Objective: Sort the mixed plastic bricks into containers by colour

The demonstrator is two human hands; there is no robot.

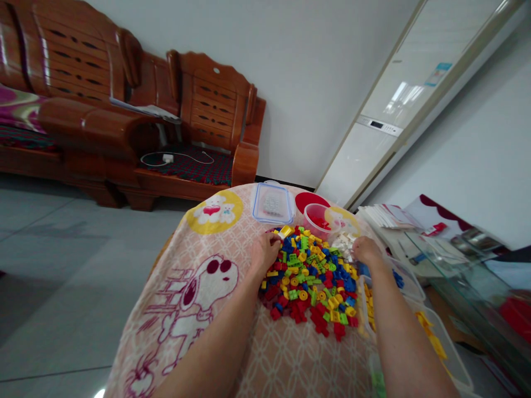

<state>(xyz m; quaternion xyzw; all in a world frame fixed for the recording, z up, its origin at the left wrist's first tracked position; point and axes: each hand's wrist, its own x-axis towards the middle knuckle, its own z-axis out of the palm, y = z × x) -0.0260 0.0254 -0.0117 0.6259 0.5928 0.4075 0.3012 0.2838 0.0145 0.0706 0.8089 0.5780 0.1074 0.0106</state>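
A heap of small plastic blocks (315,276) in red, yellow, green and blue lies on a table covered with a cartoon-print cloth (199,298). My left hand (265,251) rests at the heap's left edge, fingers curled toward a yellow block. My right hand (367,250) sits at the heap's right edge beside a small patch of white blocks (342,243), fingers bent down and hidden. Whether either hand holds a block is unclear.
A clear box lid (272,203), a red lid (311,200) and a clear tub with red blocks (320,219) stand beyond the heap. Clear trays (409,282) with sorted blocks lie on the right. A wooden sofa (124,110) and a tall white appliance (373,138) stand behind.
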